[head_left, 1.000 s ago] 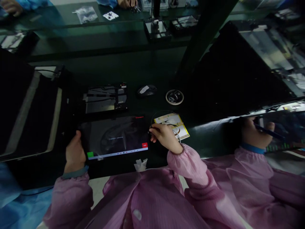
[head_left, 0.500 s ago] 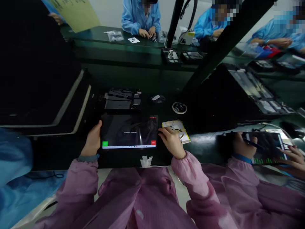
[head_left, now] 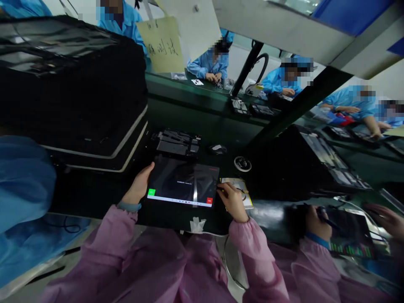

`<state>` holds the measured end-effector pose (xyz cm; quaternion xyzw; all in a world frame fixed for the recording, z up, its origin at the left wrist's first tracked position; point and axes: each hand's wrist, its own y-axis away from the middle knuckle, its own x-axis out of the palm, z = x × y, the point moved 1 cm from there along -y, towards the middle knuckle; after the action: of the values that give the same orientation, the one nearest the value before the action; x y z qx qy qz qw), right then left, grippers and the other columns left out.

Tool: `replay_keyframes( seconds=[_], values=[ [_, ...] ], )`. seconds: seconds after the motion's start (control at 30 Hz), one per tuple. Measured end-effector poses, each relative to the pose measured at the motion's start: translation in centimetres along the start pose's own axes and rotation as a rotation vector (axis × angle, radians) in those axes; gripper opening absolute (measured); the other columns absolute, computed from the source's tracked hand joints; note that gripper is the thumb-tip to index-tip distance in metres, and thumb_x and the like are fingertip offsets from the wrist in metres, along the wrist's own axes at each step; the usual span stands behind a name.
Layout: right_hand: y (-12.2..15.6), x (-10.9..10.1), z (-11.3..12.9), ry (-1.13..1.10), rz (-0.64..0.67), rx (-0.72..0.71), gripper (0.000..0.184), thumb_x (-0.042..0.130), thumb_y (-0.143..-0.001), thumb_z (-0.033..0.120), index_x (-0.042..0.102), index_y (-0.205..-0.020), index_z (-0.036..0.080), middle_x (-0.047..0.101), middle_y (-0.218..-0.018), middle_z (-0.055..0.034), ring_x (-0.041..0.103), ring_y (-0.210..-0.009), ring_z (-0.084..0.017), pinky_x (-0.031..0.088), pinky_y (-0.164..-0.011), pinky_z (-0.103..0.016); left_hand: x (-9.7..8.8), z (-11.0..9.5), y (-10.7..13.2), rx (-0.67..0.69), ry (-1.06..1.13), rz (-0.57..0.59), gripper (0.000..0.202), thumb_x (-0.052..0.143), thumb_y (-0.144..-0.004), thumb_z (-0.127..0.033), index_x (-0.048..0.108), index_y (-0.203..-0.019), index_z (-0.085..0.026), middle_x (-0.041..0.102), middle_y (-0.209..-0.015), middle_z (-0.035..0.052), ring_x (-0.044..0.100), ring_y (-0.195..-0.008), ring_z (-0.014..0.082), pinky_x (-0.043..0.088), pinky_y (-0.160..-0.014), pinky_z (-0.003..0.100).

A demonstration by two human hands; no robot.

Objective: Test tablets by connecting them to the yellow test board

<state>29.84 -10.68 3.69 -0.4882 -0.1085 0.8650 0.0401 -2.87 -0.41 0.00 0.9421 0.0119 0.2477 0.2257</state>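
Observation:
A black tablet [head_left: 176,174] is tilted up at the bench edge before me, its lit screen dark with a green square at lower left and a red one at lower right. My left hand [head_left: 139,185] grips its left edge, thumb along the side. Against the right edge is my right hand [head_left: 234,201], fingers pinched together; what is between the fingertips is too small and dark to make out. Under and behind that hand lies a yellow-and-white booklet [head_left: 248,201] with a thin dark strand across it.
Behind the tablet are a tray of flat parts [head_left: 176,141], a mouse [head_left: 217,149] and a round roll [head_left: 243,164]. Tall black stacks [head_left: 104,101] stand left and right [head_left: 284,168]. A co-worker's hand [head_left: 317,225] holds another tablet [head_left: 350,231] at right. White tape [head_left: 197,224] marks the bench edge.
The camera view has tilted up and turned left, so the scene sits lower and further right. Both hands keep their places at the tablet's sides.

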Motion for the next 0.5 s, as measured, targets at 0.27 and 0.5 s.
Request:
replay_keyframes(
  seconds=[0.27, 0.5],
  values=[
    [-0.16, 0.02, 0.06, 0.012, 0.004, -0.005, 0.014, 0.052, -0.089, 0.024, 0.065, -0.095, 0.022, 0.065, -0.092, -0.0035, 0.062, -0.071, -0.014, 0.048, -0.065, -0.025, 0.41, -0.21, 0.22, -0.064, 0.084, 0.037, 0.037, 0.070, -0.075, -0.042, 0.070, -0.101, -0.016, 0.075, -0.096, 0.0058, 0.067, -0.101, 0.0276, 0.056, -0.086, 0.038],
    [-0.15, -0.01, -0.14, 0.005, -0.008, -0.011, 0.015, 0.053, -0.089, 0.025, 0.066, -0.096, 0.022, 0.066, -0.091, -0.0033, 0.064, -0.074, -0.015, 0.048, -0.069, -0.026, -0.05, 0.06, -0.08, -0.031, 0.040, 0.039, 0.036, 0.068, -0.077, -0.044, 0.070, -0.102, -0.018, 0.074, -0.097, 0.0057, 0.067, -0.102, 0.0270, 0.055, -0.088, 0.038]
  ],
)
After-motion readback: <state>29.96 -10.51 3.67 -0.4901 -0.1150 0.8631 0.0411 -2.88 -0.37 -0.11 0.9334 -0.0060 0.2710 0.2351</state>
